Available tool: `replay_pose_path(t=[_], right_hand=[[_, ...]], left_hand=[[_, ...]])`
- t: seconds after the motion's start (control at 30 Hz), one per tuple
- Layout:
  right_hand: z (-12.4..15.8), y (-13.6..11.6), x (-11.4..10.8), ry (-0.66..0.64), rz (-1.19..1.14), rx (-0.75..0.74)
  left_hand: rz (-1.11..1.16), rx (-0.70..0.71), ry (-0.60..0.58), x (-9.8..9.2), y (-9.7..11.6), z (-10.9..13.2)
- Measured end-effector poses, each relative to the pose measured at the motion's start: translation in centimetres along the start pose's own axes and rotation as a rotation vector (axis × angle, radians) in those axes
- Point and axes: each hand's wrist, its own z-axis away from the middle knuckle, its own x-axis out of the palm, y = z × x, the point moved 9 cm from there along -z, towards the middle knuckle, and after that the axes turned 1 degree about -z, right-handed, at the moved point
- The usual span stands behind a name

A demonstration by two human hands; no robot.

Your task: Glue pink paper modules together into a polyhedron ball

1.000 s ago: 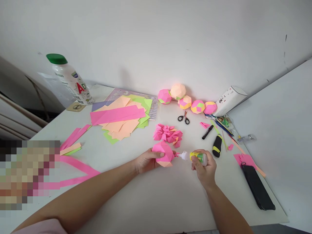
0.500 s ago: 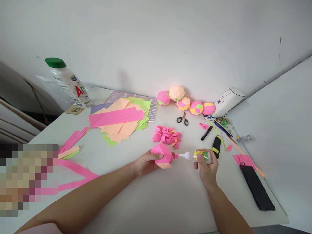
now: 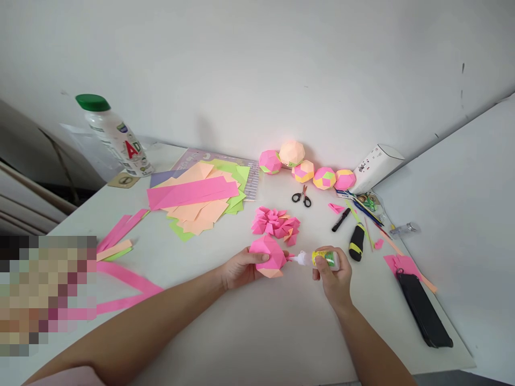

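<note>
My left hand (image 3: 243, 267) is closed around a pink folded-paper ball (image 3: 269, 253) with a peach piece at its lower edge. A small pink flap juts from the ball's right side. My right hand (image 3: 335, 273) grips a glue bottle (image 3: 319, 258) with a yellow and green label, lying sideways. Its white nozzle points left and meets the flap; whether glue is coming out is too small to see. Just behind the ball lies a heap of pink and peach folded paper pieces (image 3: 276, 221).
Finished paper balls (image 3: 324, 178) line the wall. Behind the heap are black-handled scissors (image 3: 301, 198). Stacked paper sheets (image 3: 201, 195) and a green-capped bottle (image 3: 116, 139) stand left. To the right are a marker (image 3: 341, 220), a black-and-yellow tool (image 3: 357, 242) and a black case (image 3: 426, 311).
My right hand has moved left with the glue bottle, bringing the nozzle further over the pink flap. My left hand and the paper ball have hardly moved.
</note>
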Motion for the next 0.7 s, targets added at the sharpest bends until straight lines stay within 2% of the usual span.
replay_pose_path(t=[0.27,0.57,0.7], right_hand=[[0.1,0.9,0.6,-0.054,-0.115,0.038],[-2.1,1.8,-0.9,0.051,-0.551,0.256],[-2.3,3.7,-1.1,0.038,-0.447,0.360]], left_hand=[[0.002,-0.014,0.022,-0.4,-0.2,-0.1],[0.061,0.032,-0.018,-0.1,0.1,-0.1],[0.065,0.050,-0.050,0.1,0.2,-0.1]])
